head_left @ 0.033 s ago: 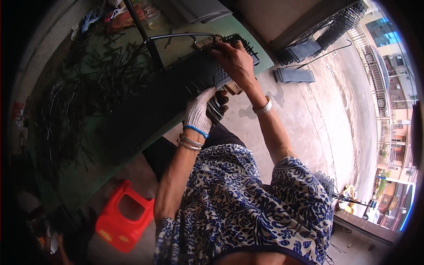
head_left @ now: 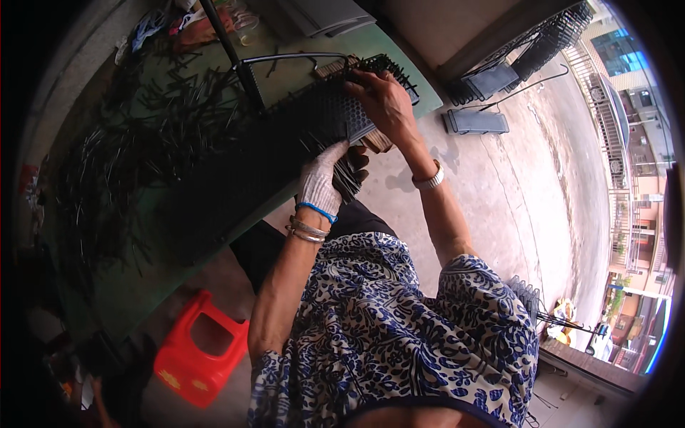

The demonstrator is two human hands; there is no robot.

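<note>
My left hand (head_left: pixel 321 178) wears a white knitted glove with dark fingers. It is closed around a bundle of thin black strips (head_left: pixel 347 180), next to the near edge of a black panel with a honeycomb mesh (head_left: pixel 339 107). My bare right hand (head_left: pixel 389 107) is over the panel's right end, fingers bent down and close together near a row of black pieces (head_left: pixel 392 68) along the edge. Whatever lies under those fingertips is hidden. Wooden blocks (head_left: pixel 378 141) show beneath the panel.
Loose black strips (head_left: pixel 107 153) cover much of the green table (head_left: pixel 421 85). A black metal bar (head_left: pixel 232 57) rises beside the panel. A red plastic stool (head_left: pixel 225 371) stands below the table. Dark racks (head_left: pixel 478 121) sit on the floor at right. Another person's arm shows at lower left.
My right hand has shifted slightly to the right over the panel's end. My left hand keeps its place with the bundle of strips.
</note>
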